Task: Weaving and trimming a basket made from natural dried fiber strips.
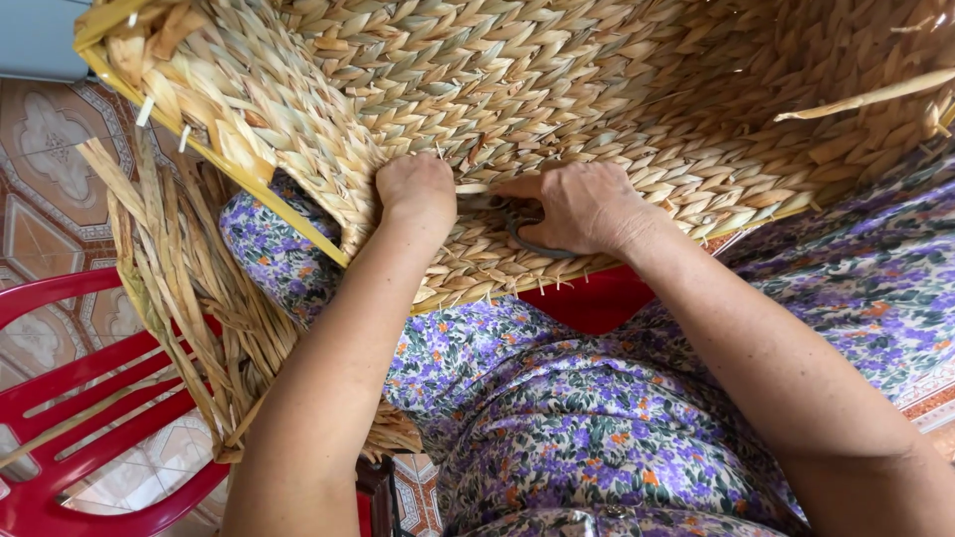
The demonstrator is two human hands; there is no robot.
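While left hand point(418, 191) fists on woven basket point(597, 89) | right hand point(582, 207) fingers clamp scissors point(527, 231) | red chair point(60, 398) beside

Single head-worn view, steeply downward and close over lap and woven basket point(597, 89)

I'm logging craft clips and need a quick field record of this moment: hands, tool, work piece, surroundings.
left hand: closed, pressed against the woven basket
right hand: holds scissors against the weave
basket: pale braided straw, resting on the lap
loose straw strips: hang at the left side
red plastic chair: lower left
clothing: floral purple fabric
floor: patterned tiles
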